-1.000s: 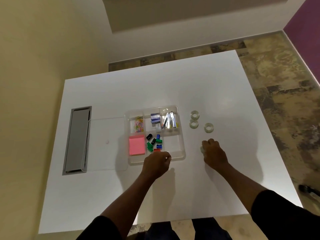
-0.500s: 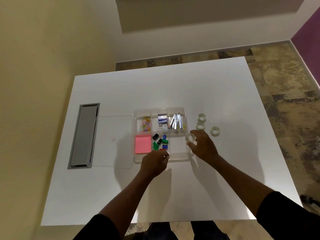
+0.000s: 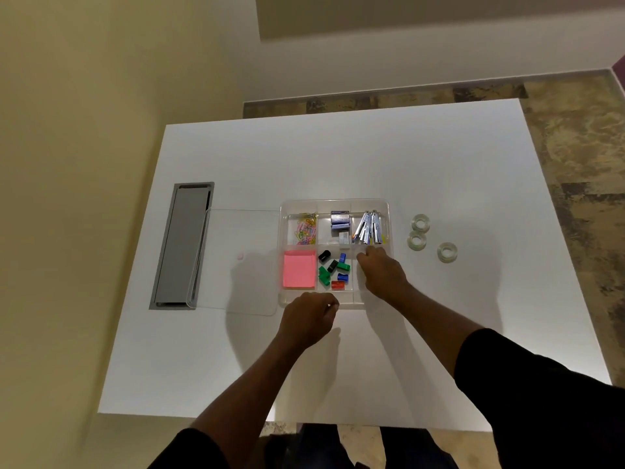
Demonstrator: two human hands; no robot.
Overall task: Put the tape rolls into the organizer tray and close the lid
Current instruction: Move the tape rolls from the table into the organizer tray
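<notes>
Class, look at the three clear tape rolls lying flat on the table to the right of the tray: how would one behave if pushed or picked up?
The nearest tape roll lies flat on its side, so a push probably slides it rather than rolling it. It looks small and hollow, so likely light. Stood on edge, it would probably roll.

Three clear tape rolls (image 3: 419, 222) lie flat right of the open organizer tray (image 3: 387, 211), lid (image 3: 236, 265) beside it

dim warm light | soft shadows under arms on table (image 3: 338, 157) | wide-angle bend at edges | sharp focus
</notes>
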